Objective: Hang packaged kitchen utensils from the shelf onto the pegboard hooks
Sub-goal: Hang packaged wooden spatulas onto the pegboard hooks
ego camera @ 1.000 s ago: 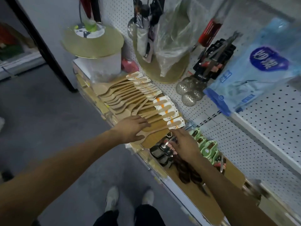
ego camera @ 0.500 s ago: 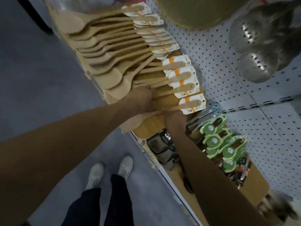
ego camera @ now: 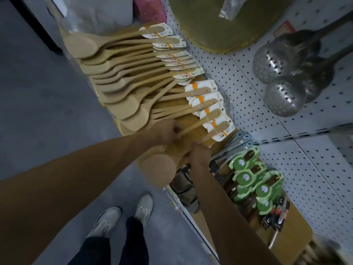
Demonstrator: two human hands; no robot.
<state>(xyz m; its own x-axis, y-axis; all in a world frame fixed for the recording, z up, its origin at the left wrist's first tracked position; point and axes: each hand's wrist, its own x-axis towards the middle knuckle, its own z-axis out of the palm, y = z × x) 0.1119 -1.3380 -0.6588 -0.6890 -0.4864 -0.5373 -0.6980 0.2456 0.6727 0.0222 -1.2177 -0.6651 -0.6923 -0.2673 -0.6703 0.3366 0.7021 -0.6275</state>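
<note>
Wooden spoons [ego camera: 122,87] lie fanned in an overlapping row along the shelf [ego camera: 191,215], bowls toward the aisle, handles pointing at the white pegboard [ego camera: 248,88] behind. The handles farther along the row carry pale printed cards; the four nearest the person carry white cards with an orange band [ego camera: 208,108].

Both hands are at the near end of this row. The left hand [ego camera: 168,131] has its fingers curled round the thin handle of one orange-banded spoon, gripping it about midway along. The right hand [ego camera: 199,153], just beside it, has its fingers bent onto the handle of the closest wooden spoon [ego camera: 162,165], whose round bowl juts out past the shelf edge over the floor; the picture does not show whether the thumb wraps beneath. The two hands are near each other but apart.

To the right of the spoons, on the same shelf, lie tools with silvery-blue ends [ego camera: 238,142], then a cluster of dark utensils on green round-labelled cards [ego camera: 248,180], and dark packaged items [ego camera: 183,180] under the right forearm. On the pegboard hang perforated metal skimmers [ego camera: 282,81] and a large yellowish round board [ego camera: 214,22]. A pink package [ego camera: 149,8] stands at the far end of the shelf. Below, the person's pale shoes [ego camera: 124,215] stand on grey floor.
</note>
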